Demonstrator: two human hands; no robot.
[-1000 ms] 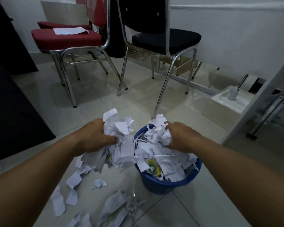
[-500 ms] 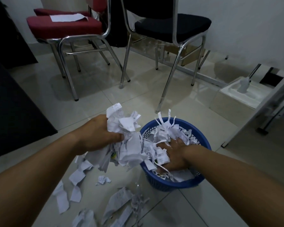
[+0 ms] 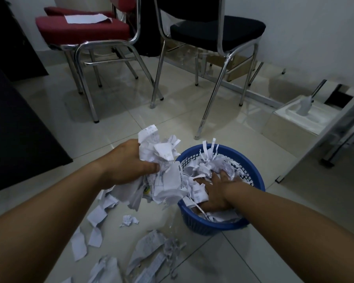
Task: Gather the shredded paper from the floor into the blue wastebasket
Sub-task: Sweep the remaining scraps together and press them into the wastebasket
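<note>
The blue wastebasket (image 3: 251,166) stands on the tiled floor, partly filled with white shredded paper (image 3: 208,160). My right hand (image 3: 215,190) lies flat inside it with fingers spread, pressing down on the shreds. My left hand (image 3: 131,162) grips a big crumpled wad of torn paper (image 3: 164,172) just left of the basket's rim, above the floor. More torn paper pieces (image 3: 147,248) lie scattered on the floor in front of and to the left of the basket.
A red chair (image 3: 82,31) and a black chair (image 3: 217,31) with chrome legs stand behind the basket. A white foam box (image 3: 294,123) sits at the right beside a white frame (image 3: 335,123). A dark panel (image 3: 18,129) fills the left side.
My right hand has gone from holding shreds above the basket to pushing them down inside it, opening flat. My left hand keeps its wad beside the rim.
</note>
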